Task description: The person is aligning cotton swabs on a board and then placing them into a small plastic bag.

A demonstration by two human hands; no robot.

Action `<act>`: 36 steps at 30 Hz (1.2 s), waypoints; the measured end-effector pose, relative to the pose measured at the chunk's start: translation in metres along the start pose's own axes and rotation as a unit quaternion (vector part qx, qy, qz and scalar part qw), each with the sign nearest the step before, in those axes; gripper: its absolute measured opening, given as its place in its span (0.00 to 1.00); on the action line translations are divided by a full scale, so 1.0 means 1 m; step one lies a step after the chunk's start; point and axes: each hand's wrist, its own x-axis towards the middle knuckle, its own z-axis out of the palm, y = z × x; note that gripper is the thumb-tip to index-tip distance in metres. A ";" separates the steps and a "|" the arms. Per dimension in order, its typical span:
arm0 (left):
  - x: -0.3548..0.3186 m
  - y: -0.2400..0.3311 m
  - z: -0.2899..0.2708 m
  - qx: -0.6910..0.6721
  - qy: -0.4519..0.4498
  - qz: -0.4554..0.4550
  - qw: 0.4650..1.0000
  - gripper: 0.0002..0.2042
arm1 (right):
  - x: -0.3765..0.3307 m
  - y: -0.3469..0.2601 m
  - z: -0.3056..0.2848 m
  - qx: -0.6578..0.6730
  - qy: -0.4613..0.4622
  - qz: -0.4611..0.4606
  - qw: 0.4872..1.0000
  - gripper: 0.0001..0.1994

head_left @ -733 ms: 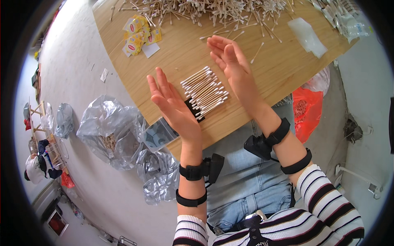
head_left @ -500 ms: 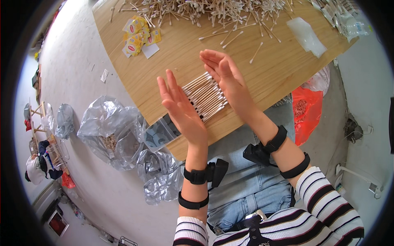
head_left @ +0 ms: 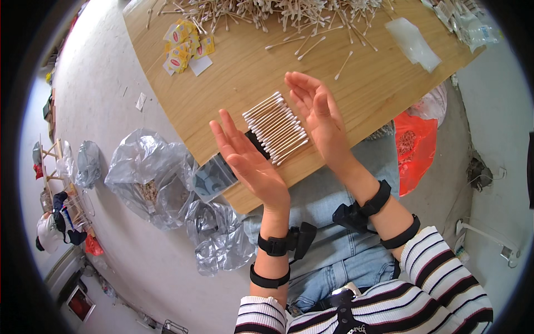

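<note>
A row of cotton swabs (head_left: 275,128) with wooden sticks and white tips lies side by side on the wooden table (head_left: 194,111). At its left end, my left hand (head_left: 247,161) is open, palm turned toward the swab tips, fingers outstretched. Facing it from the right, my right hand (head_left: 322,119) is open too, standing a little apart from the tips. Neither hand holds anything. Part of a flat black thing (head_left: 257,143) shows between my left hand and the swabs; the hand hides the rest.
A big heap of loose swabs (head_left: 289,14) covers the table's far side. Yellow-and-white cards (head_left: 181,50) lie far left, a translucent plastic sheet (head_left: 413,44) far right. A clear box (head_left: 214,178) sits at the near left edge. Grey plastic bags (head_left: 147,178) and a red bag (head_left: 414,150) flank the table.
My hands have moved apart from the swab row, the right one rightward and the left one slightly down and away. More of the row and the black thing now shows.
</note>
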 end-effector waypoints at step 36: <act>0.019 0.014 -0.012 0.506 -0.220 0.095 0.829 0.44 | 0.002 -0.009 -0.029 -0.094 0.040 -0.067 0.993 0.29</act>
